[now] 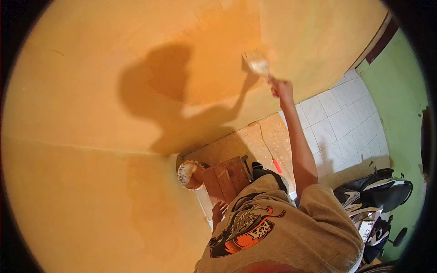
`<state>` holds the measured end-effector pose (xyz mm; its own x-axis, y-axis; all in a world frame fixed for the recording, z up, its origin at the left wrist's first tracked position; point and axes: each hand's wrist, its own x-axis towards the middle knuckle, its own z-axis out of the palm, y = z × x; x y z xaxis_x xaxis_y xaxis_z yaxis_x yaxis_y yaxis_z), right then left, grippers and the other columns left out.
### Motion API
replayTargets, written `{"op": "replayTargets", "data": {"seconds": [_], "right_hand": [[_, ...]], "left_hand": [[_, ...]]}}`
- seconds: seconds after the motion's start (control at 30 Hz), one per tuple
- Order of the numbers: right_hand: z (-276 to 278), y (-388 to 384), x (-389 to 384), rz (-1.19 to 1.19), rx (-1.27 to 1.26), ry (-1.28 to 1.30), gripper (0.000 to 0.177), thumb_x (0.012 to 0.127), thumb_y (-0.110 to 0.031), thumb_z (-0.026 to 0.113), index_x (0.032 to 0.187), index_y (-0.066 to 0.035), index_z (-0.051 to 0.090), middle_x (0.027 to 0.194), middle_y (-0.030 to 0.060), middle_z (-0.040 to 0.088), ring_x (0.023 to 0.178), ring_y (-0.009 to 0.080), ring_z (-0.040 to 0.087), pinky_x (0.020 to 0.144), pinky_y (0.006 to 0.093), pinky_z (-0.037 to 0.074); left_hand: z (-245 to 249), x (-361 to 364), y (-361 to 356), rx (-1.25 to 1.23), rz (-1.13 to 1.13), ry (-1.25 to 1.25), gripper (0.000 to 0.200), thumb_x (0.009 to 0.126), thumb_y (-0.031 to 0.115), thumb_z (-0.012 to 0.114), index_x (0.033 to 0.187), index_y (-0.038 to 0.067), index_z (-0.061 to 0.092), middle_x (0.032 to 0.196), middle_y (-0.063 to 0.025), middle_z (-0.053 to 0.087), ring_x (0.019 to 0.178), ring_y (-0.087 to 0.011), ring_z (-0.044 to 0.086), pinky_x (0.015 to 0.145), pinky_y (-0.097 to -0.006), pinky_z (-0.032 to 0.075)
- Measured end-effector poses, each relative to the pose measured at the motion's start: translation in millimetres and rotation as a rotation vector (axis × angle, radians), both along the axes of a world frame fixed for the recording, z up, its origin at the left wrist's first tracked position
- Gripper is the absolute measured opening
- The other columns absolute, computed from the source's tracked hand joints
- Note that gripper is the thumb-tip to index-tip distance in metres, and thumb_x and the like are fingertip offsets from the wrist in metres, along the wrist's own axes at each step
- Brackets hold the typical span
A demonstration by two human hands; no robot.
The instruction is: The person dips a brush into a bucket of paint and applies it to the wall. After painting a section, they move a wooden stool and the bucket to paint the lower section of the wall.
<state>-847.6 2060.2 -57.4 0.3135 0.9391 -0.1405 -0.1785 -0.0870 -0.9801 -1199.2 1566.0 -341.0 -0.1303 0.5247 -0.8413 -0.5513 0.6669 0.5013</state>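
Note:
My right hand (281, 91) is closed around the handle of a wide paintbrush (258, 65), held out at arm's length. The bristles are at the orange wall (309, 41), by the right edge of a darker, wet-looking patch (223, 50). Low by my body, my left hand (220, 210) hangs with its fingers apart and holds nothing. It is nearest to a brown wooden stool (226, 178). Beside the stool stands a paint-smeared bucket (190, 175), its inside partly hidden by the stool's edge.
A spattered sheet (268, 136) covers the floor along the wall, with a red-handled tool (276, 165) on it. White tiles (339, 118) lie to the right. A parked motorbike (373, 193) stands by the green wall (398, 100). My shadow falls across the orange wall.

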Motion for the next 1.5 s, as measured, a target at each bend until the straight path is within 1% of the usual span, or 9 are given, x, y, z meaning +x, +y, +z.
{"op": "replayTargets", "data": {"seconds": [0.13, 0.37, 0.47, 0.57, 0.7, 0.87, 1.2, 1.3, 1.5], "right_hand": [[-116, 11, 32, -0.047, -0.357, -0.369, 0.024, 0.081, -0.023, 0.069, 0.067, -0.005, 0.065, 0.053, 0.0016, 0.054, 0.041, 0.0089, 0.046, 0.035, 0.0264, 0.032], [129, -3, 20, -0.071, 0.256, -0.361, 0.035, 0.083, -0.031, 0.069, 0.071, 0.002, 0.069, 0.049, 0.002, 0.052, 0.046, 0.0085, 0.049, 0.045, 0.0246, 0.036], [166, -13, 11, -0.054, 0.419, -0.2, 0.034, 0.085, -0.03, 0.068, 0.074, 0.003, 0.069, 0.051, -0.0001, 0.049, 0.047, 0.0072, 0.045, 0.046, 0.0235, 0.033], [130, 9, 10, -0.072, 0.388, -0.167, 0.033, 0.085, -0.029, 0.069, 0.074, 0.002, 0.068, 0.052, -0.0013, 0.047, 0.047, 0.007, 0.042, 0.047, 0.0234, 0.031], [-24, 22, 21, -0.065, 0.065, -0.067, 0.032, 0.082, -0.028, 0.07, 0.072, 0.002, 0.069, 0.05, 0.0021, 0.052, 0.047, 0.0096, 0.05, 0.045, 0.0241, 0.035], [-91, 16, 42, -0.098, -0.311, -0.552, 0.032, 0.076, -0.033, 0.069, 0.067, -0.003, 0.071, 0.051, 0.0071, 0.058, 0.049, 0.0139, 0.057, 0.051, 0.0303, 0.044], [162, -10, 12, -0.131, 0.419, -0.12, 0.032, 0.086, -0.03, 0.067, 0.076, 0.001, 0.069, 0.052, -0.0001, 0.045, 0.049, 0.0075, 0.039, 0.05, 0.0237, 0.031], [144, 3, 5, -0.136, 0.392, -0.158, 0.034, 0.086, -0.031, 0.067, 0.075, 0.002, 0.068, 0.05, -0.0004, 0.044, 0.048, 0.0079, 0.04, 0.049, 0.0244, 0.03], [-43, 15, 20, -0.098, -0.028, -0.097, 0.03, 0.084, -0.026, 0.069, 0.07, 0.001, 0.065, 0.052, 0.0021, 0.05, 0.042, 0.0079, 0.041, 0.038, 0.0245, 0.025]], "left_hand": [[-6, -3, 2, -0.063, 0.025, -0.031, 0.056, 0.094, 0.035, 0.05, 0.138, 0.004, 0.036, 0.132, -0.018, 0.05, 0.116, -0.0315, 0.053, 0.095, -0.0422, 0.045], [5, -11, 24, -0.227, -0.017, 0.09, 0.051, 0.094, 0.033, 0.049, 0.136, 0.006, 0.04, 0.126, -0.0157, 0.055, 0.109, -0.0294, 0.057, 0.089, -0.0412, 0.047], [11, -5, 34, -0.239, -0.006, 0.106, 0.049, 0.094, 0.031, 0.049, 0.135, 0.006, 0.042, 0.123, -0.0156, 0.057, 0.106, -0.0294, 0.058, 0.089, -0.0412, 0.047], [14, -2, 44, -0.198, -0.007, 0.108, 0.048, 0.094, 0.032, 0.049, 0.135, 0.006, 0.043, 0.123, -0.0148, 0.057, 0.107, -0.0288, 0.058, 0.088, -0.0408, 0.048], [12, 1, 51, -0.198, 0.055, 0.103, 0.047, 0.095, 0.031, 0.048, 0.135, 0.006, 0.043, 0.121, -0.0144, 0.058, 0.105, -0.0279, 0.059, 0.087, -0.0394, 0.049], [7, 2, 32, -0.207, 0.08, 0.1, 0.047, 0.095, 0.032, 0.048, 0.134, 0.006, 0.044, 0.12, -0.0145, 0.059, 0.102, -0.028, 0.061, 0.085, -0.0393, 0.05], [-3, 4, -2, -0.133, 0.01, 0.056, 0.059, 0.092, 0.035, 0.054, 0.137, 0.002, 0.037, 0.126, -0.0196, 0.055, 0.107, -0.0322, 0.058, 0.09, -0.0418, 0.047], [-1, 7, -6, -0.021, -0.071, 0.079, 0.06, 0.092, 0.034, 0.053, 0.138, 0.001, 0.036, 0.128, -0.0196, 0.054, 0.11, -0.0331, 0.056, 0.093, -0.0427, 0.045], [0, 7, 10, -0.102, 0.101, 0.063, 0.054, 0.091, 0.036, 0.054, 0.134, 0.005, 0.043, 0.123, -0.0158, 0.057, 0.107, -0.0299, 0.058, 0.085, -0.0405, 0.046]]}}
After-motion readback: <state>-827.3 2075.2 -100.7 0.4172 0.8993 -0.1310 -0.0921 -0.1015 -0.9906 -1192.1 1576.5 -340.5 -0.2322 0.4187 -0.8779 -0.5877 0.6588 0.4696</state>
